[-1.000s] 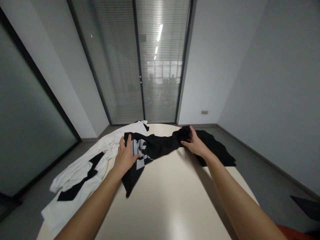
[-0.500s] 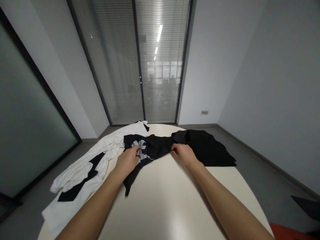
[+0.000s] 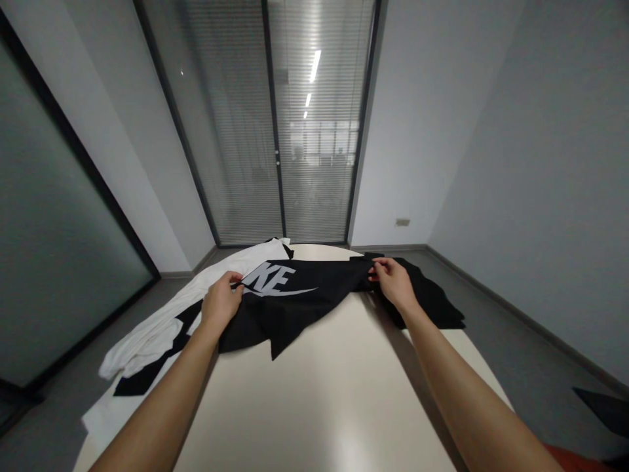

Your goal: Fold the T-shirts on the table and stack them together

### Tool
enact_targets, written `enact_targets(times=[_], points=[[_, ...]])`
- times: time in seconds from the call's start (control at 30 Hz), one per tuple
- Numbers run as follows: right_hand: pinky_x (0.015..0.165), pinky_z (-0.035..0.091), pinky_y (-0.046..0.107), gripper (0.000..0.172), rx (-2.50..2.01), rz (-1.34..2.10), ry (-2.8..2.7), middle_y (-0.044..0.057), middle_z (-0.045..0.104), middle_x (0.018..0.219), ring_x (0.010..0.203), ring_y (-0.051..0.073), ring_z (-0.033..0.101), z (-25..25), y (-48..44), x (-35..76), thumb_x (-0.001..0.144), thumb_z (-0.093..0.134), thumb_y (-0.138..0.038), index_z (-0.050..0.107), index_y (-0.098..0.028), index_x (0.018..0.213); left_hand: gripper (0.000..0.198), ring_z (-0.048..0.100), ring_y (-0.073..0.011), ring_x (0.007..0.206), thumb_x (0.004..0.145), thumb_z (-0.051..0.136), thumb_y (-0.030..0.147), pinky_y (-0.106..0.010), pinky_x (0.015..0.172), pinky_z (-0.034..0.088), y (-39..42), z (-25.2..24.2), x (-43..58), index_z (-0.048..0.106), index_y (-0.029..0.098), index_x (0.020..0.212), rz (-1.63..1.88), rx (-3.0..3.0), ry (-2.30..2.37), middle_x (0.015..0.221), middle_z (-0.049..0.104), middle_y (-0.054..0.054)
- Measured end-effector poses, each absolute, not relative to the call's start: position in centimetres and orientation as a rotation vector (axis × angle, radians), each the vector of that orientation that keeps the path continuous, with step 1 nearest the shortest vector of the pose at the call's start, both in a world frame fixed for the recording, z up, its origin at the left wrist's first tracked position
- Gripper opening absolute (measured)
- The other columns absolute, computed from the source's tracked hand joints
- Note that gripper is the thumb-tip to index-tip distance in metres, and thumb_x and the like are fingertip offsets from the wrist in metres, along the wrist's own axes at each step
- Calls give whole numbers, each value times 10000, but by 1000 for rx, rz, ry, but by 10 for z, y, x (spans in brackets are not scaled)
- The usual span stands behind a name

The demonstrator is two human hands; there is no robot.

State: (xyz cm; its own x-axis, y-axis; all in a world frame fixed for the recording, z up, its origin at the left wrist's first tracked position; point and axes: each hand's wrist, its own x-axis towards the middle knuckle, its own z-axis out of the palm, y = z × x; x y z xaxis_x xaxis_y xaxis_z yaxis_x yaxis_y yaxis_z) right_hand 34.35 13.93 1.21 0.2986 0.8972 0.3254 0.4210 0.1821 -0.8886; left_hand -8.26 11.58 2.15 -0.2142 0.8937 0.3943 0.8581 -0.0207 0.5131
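A black shirt (image 3: 299, 298) with a pale grey printed logo lies stretched across the far half of a cream round table (image 3: 319, 393). My left hand (image 3: 221, 305) is closed in a pinch on the shirt's left edge, beside the logo. My right hand (image 3: 393, 282) is closed on its right edge, fingers pinching the fabric. The cloth is pulled taut between both hands, and a pointed flap hangs toward me at the middle.
A white garment (image 3: 157, 331) with black panels lies crumpled on the table's left side and droops over its edge. More black cloth (image 3: 435, 305) lies behind my right hand. Glass doors with blinds stand beyond the table; grey walls close in on both sides.
Both hands moved apart while gripping the black shirt, spreading it wide. The bunched fabric has opened and the grey logo now shows flat.
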Motion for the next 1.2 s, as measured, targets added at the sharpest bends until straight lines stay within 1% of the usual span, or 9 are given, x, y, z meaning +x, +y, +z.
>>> enact_targets(times=[0.1,0.2,0.33,0.4,0.53,0.73,0.9,1.07,1.2], points=[[805,569,336,430,-1460,563,-1403,63,723,955,828,181,725,2,142,342,885,564,-339,524,-177,1281,261,645,-295,1069,859,588,277,-418,994,464,109,29,-64,664,196,1095,1040,2146,2078,1169,692,-119],[966,520,374,598,-1414,593,-1599,122,679,1192,1093,209,677,-1,138,334,842,622,-289,428,-180,1397,344,673,-251,976,863,625,374,-359,906,513,95,35,-42,654,221,1169,844,2243,1651,1113,713,-79],[1121,399,403,828,-1317,558,-1970,155,509,1461,1316,247,536,-1,127,325,757,722,-243,351,-206,1496,627,632,-268,1168,719,799,414,-349,1004,475,80,26,-27,620,280,1304,470,2271,1180,1299,670,-58],[1151,361,410,854,-1331,488,-2111,157,474,1499,1358,264,490,-2,122,321,738,730,-202,363,-203,1509,552,621,-279,1181,710,803,360,-365,1030,452,80,18,-25,667,284,1240,435,2320,1162,1282,679,-52],[1062,429,390,761,-1552,343,-2240,161,584,1391,1268,288,567,-3,116,315,798,690,-187,410,-200,1505,172,679,-259,1009,859,642,305,-355,929,485,87,12,-25,734,261,997,495,2350,1246,1055,748,-47],[853,482,324,587,-1688,284,-2206,113,713,1130,1008,252,683,7,116,320,886,641,-247,476,-233,1449,215,695,-239,926,907,507,296,-343,857,507,105,12,-34,700,216,957,897,2103,1403,950,749,-47],[680,460,263,389,-1473,515,-1971,7,699,808,722,164,635,22,120,336,906,595,-387,570,-196,1243,215,681,-216,697,870,566,335,-309,695,502,116,0,-45,674,174,962,950,1837,1643,711,694,-18],[616,415,267,301,-1481,389,-1907,22,678,775,675,165,589,37,115,337,906,546,-476,663,-201,929,183,669,-200,760,771,688,283,-305,750,504,111,3,-42,657,192,927,1021,1939,1714,864,715,-24],[693,446,290,316,-1479,211,-1833,56,690,838,745,190,603,42,113,331,914,535,-476,683,-200,879,153,646,-207,844,811,565,149,-327,819,489,101,17,-34,695,228,823,1006,2269,1660,940,688,-27]])
